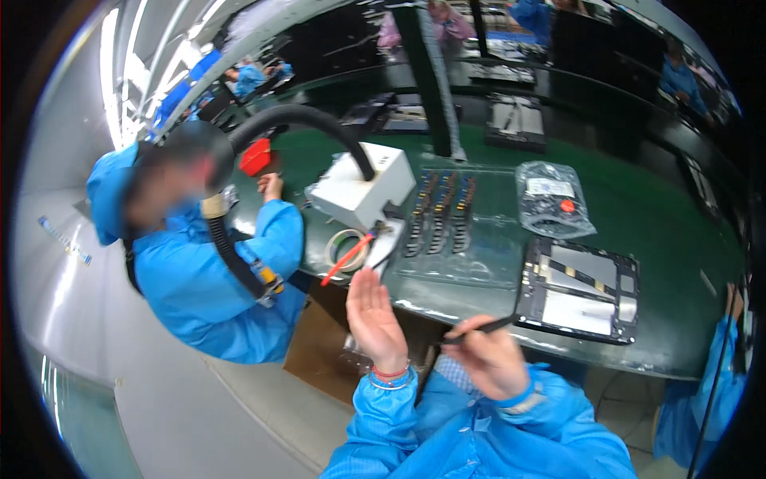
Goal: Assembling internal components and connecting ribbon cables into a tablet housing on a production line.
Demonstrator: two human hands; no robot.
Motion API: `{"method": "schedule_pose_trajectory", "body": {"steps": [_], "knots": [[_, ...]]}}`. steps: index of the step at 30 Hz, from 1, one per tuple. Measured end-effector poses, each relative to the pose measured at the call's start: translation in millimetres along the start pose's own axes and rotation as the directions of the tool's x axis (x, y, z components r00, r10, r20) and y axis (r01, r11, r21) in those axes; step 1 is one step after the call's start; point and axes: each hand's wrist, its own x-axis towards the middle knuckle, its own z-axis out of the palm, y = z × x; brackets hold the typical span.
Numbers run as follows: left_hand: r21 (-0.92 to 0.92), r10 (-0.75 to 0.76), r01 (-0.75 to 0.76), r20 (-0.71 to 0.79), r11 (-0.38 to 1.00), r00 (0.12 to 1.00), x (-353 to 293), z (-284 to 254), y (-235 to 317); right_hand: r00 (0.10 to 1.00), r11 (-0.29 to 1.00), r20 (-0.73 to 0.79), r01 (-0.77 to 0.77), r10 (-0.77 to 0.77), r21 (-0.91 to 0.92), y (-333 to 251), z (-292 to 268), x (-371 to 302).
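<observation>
A worker in blue is gripping a black tool (501, 322) at the near edge of the bench (670, 319), the right hand's (493, 363) fingers clamping on its shaft, seemingly like a pen for fine control. Its far end is reaching toward the near left corner of an opened device (578, 291); whether the two are touching, one cannot tell. The left hand (375, 323) is hovering bare above a carton (323, 339), palm showing, fingers stretching straight, side by side, gripping nothing. The device is lying inside up along the bench's near edge, probably for easy reach and a full view of its parts. To its left, a clear tray (495, 231) is carrying small parts (437, 215) in three rows, likely for picking one by one. Behind the device, a plastic bag (554, 203) is resting farther from the near edge, perhaps leaving the working spot free. Left of the tray, a white box (359, 190) is standing with a tape roll (330, 251) near its base, while a co-worker (215, 279) is sitting at the bench's left end.
</observation>
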Motion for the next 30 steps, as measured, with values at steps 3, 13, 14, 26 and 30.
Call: {"method": "schedule_pose_trajectory", "body": {"steps": [3, 13, 14, 26, 30], "knots": [[0.197, -0.061, -0.048, 0.513, 0.979, 0.856, -16.8, 50.6, -24.0, 0.919, 0.901, 0.072, 0.394, -0.387, -0.180, -72.2, -21.1, -34.7], [0.332, -0.353, -0.837, 0.918, 0.436, 0.180, -0.3, 190.6, -149.0, 0.825, 0.177, 0.065, 0.196, -0.562, -0.965, -233.4, -107.8, 19.4], [0.329, -0.361, -0.831, 0.917, 0.449, 0.169, -5.9, 192.1, -154.9, 0.834, 0.119, 0.056, 0.144, -0.549, -0.982, -234.3, -120.8, 22.5], [0.223, -0.318, -0.844, 0.946, 0.488, 0.066, -21.8, 174.6, -169.7, 0.889, 0.032, -0.143, -0.143, -0.436, -0.989, -233.3, -146.6, 15.9], [0.231, -0.323, -0.834, 0.944, 0.502, 0.068, -23.7, 175.1, -163.8, 0.896, 0.006, -0.099, -0.107, -0.432, -0.994, -229.9, -143.2, 14.7]]}}
